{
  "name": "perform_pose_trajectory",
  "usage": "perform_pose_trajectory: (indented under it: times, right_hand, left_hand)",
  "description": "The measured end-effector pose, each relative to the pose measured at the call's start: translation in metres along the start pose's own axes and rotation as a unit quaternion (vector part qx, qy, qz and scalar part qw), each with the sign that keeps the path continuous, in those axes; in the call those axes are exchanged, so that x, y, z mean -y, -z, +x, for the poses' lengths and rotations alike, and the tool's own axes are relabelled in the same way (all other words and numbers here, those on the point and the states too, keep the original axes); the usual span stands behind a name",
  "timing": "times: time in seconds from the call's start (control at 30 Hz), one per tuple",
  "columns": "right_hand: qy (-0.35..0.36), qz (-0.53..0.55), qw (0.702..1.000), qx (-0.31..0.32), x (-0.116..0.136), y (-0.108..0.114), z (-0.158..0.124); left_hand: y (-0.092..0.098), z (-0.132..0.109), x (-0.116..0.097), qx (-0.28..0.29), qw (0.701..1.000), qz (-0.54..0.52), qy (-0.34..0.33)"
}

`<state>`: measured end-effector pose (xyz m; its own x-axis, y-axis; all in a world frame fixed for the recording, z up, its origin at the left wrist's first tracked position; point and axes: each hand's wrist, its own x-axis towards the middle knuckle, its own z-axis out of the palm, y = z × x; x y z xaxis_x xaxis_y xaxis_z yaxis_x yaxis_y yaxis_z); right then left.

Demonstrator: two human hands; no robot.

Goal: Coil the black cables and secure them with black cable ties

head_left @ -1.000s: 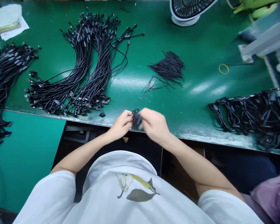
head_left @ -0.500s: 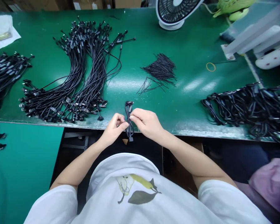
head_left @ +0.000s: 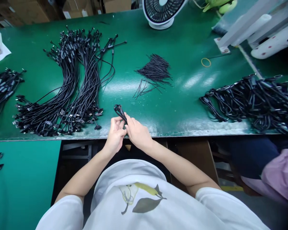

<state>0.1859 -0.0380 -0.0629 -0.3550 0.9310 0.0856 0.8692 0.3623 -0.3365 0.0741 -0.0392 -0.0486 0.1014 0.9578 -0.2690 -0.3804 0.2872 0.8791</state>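
Note:
A black cable (head_left: 120, 111), folded into a small bundle, sticks out beyond my fingers over the table's front edge. My left hand (head_left: 115, 134) is closed around its lower part. From the other side my right hand (head_left: 138, 132) presses its fingers against the same bundle, close to the left fingertips. The bundle's lower end is hidden by the hands. Ahead lies a pile of short black twist ties (head_left: 156, 68), with a few loose ones beside it. To the left, long unfolded black cables (head_left: 69, 83) with metal plugs lie in a large bunch.
Folded cable bundles (head_left: 249, 102) are heaped at the right. Another cable bunch (head_left: 2, 86) lies at the far left. A fan (head_left: 162, 12) stands at the back, and a yellow rubber band (head_left: 205, 62) lies right of the ties. A metal bracket (head_left: 237, 28) rises at the back right.
Both hands have come closer together around the folded cable, now covering its lower part. The bundle has tilted, its top leaning left. The whole view has shifted slightly.

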Motion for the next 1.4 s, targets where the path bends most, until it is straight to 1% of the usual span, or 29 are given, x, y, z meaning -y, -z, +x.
perform_pose_trajectory:
  times: [0.03, 0.1, 0.13, 0.17, 0.2, 0.23, 0.3, 0.33, 0.37, 0.4, 0.43, 0.5, 0.57, 0.67, 0.7, 0.77, 0.83, 0.87, 0.93, 1.0, 1.03, 1.07, 1.13, 1.17, 1.23, 1.27, 1.3, 1.33, 1.4]
  right_hand:
    - [-0.01, 0.001, 1.0, 0.015, -0.006, -0.001, 0.001]
    - [-0.036, -0.012, 0.999, 0.012, -0.032, 0.005, 0.002]
    - [-0.059, -0.024, 0.998, -0.002, -0.052, 0.012, 0.001]
    - [-0.09, -0.041, 0.995, -0.02, -0.076, 0.021, -0.003]
    - [-0.136, -0.065, 0.988, -0.039, -0.102, 0.031, -0.008]
    - [-0.178, -0.095, 0.978, -0.052, -0.13, 0.041, -0.016]
    - [-0.233, -0.173, 0.954, -0.078, -0.182, 0.057, -0.036]
    - [-0.232, -0.203, 0.948, -0.081, -0.204, 0.063, -0.046]
    - [-0.237, -0.234, 0.937, -0.109, -0.22, 0.067, -0.057]
    - [-0.214, -0.254, 0.937, -0.113, -0.232, 0.07, -0.066]
    - [-0.188, -0.269, 0.937, -0.12, -0.238, 0.072, -0.073]
    - [-0.133, -0.288, 0.94, -0.13, -0.238, 0.074, -0.081]
    - [-0.113, -0.3, 0.935, -0.153, -0.227, 0.078, -0.077]
    - [-0.111, -0.275, 0.94, -0.17, -0.203, 0.085, -0.049]
    - [-0.096, -0.247, 0.95, -0.165, -0.192, 0.087, -0.035]
    - [-0.039, -0.166, 0.975, -0.142, -0.164, 0.087, -0.001]
    - [0.033, -0.08, 0.988, -0.125, -0.125, 0.083, 0.037]
    - [0.073, -0.044, 0.99, -0.113, -0.101, 0.078, 0.058]
    - [0.152, 0.001, 0.981, -0.12, -0.053, 0.066, 0.101]
    - [0.224, 0.004, 0.967, -0.117, -0.013, 0.052, 0.145]
    - [0.245, -0.007, 0.964, -0.102, 0.001, 0.047, 0.167]
    - [0.252, -0.023, 0.964, -0.075, 0.009, 0.043, 0.187]
    - [0.216, -0.053, 0.974, -0.04, 0.009, 0.045, 0.222]
    - [0.177, -0.065, 0.981, -0.047, 0.001, 0.052, 0.235]
    - [0.092, -0.079, 0.986, -0.112, -0.027, 0.075, 0.253]
    - [0.056, -0.086, 0.983, -0.152, -0.045, 0.09, 0.257]
    - [0.042, -0.09, 0.98, -0.172, -0.063, 0.107, 0.259]
    - [0.029, -0.096, 0.979, -0.18, -0.081, 0.123, 0.259]
    - [0.02, -0.116, 0.976, -0.181, -0.108, 0.149, 0.251]
  left_hand:
    - [0.0, 0.0, 0.001, 0.021, 1.0, 0.021, 0.002]
    - [0.006, 0.0, -0.003, 0.093, 0.987, 0.129, -0.007]
    - [0.012, 0.0, -0.009, 0.12, 0.97, 0.209, -0.031]
    - [0.02, 0.001, -0.018, 0.128, 0.944, 0.297, -0.069]
    - [0.03, 0.002, -0.029, 0.111, 0.91, 0.383, -0.117]
    - [0.042, 0.005, -0.042, 0.066, 0.87, 0.457, -0.171]
    - [0.071, 0.014, -0.072, -0.06, 0.784, 0.566, -0.247]
    - [0.086, 0.02, -0.086, -0.114, 0.74, 0.61, -0.257]
    - [0.101, 0.027, -0.099, -0.154, 0.698, 0.654, -0.248]
    - [0.115, 0.035, -0.11, -0.181, 0.661, 0.692, -0.224]
    - [0.127, 0.042, -0.119, -0.193, 0.635, 0.723, -0.19]
    - [0.144, 0.054, -0.13, -0.186, 0.615, 0.758, -0.117]
    - [0.153, 0.063, -0.134, -0.17, 0.621, 0.76, -0.083]
    - [0.161, 0.073, -0.137, -0.129, 0.642, 0.75, -0.091]
    - [0.164, 0.076, -0.138, -0.108, 0.639, 0.755, -0.095]
    - [0.168, 0.082, -0.141, -0.076, 0.62, 0.774, -0.107]
    - [0.166, 0.085, -0.143, -0.064, 0.608, 0.777, -0.146]
    - [0.162, 0.083, -0.144, -0.062, 0.619, 0.763, -0.177]
    - [0.149, 0.072, -0.145, -0.05, 0.664, 0.708, -0.236]
    - [0.136, 0.052, -0.146, -0.037, 0.707, 0.652, -0.273]
    - [0.132, 0.041, -0.148, -0.036, 0.713, 0.64, -0.284]
    - [0.131, 0.031, -0.15, -0.044, 0.708, 0.642, -0.291]
    - [0.138, 0.014, -0.155, -0.073, 0.682, 0.672, -0.28]
    - [0.146, 0.007, -0.158, -0.09, 0.669, 0.691, -0.259]
    - [0.169, -0.005, -0.162, -0.123, 0.661, 0.713, -0.196]
    - [0.182, -0.011, -0.163, -0.142, 0.675, 0.705, -0.166]
    - [0.194, -0.017, -0.163, -0.161, 0.703, 0.678, -0.142]
    - [0.204, -0.023, -0.164, -0.178, 0.744, 0.631, -0.128]
    - [0.22, -0.033, -0.165, -0.2, 0.838, 0.493, -0.117]
